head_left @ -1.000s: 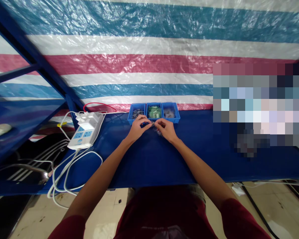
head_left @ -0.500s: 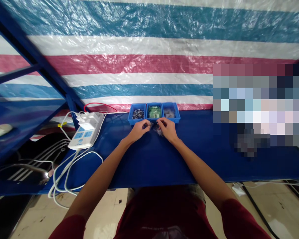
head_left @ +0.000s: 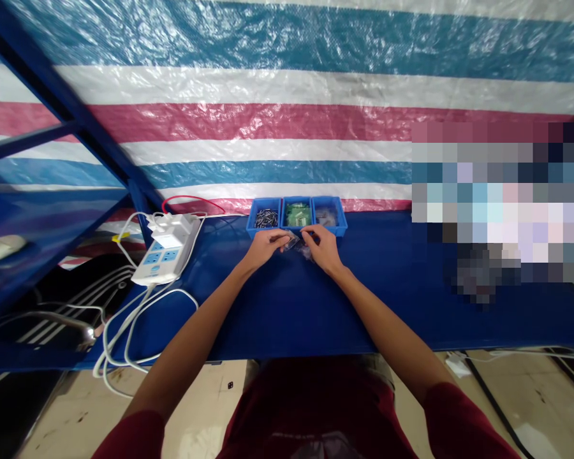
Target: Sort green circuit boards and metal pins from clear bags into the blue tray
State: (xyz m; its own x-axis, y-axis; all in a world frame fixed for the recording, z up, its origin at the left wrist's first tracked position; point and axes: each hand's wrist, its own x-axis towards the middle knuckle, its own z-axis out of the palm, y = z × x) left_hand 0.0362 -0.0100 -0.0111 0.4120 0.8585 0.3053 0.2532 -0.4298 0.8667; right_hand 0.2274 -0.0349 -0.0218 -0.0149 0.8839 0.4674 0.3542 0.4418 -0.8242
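My left hand (head_left: 263,247) and my right hand (head_left: 321,248) meet over the blue table (head_left: 287,306), just in front of three small blue bins (head_left: 297,215). Both hands pinch a small clear plastic bag (head_left: 294,243) between their fingertips; more clear plastic lies under it on the table. The left bin holds dark metal pieces, the middle bin green parts, the right bin greyish bits I cannot make out.
A white power strip (head_left: 165,257) with plugged adapters sits at the left, its white cables (head_left: 124,331) looping over the table edge. A striped tarp (head_left: 287,127) hangs behind. Blue shelf frame stands at left. A blurred-out area covers the right side.
Both hands stayed close together in front of the bins, shifting their fingers slightly on the small plastic bag. The view has barely moved.
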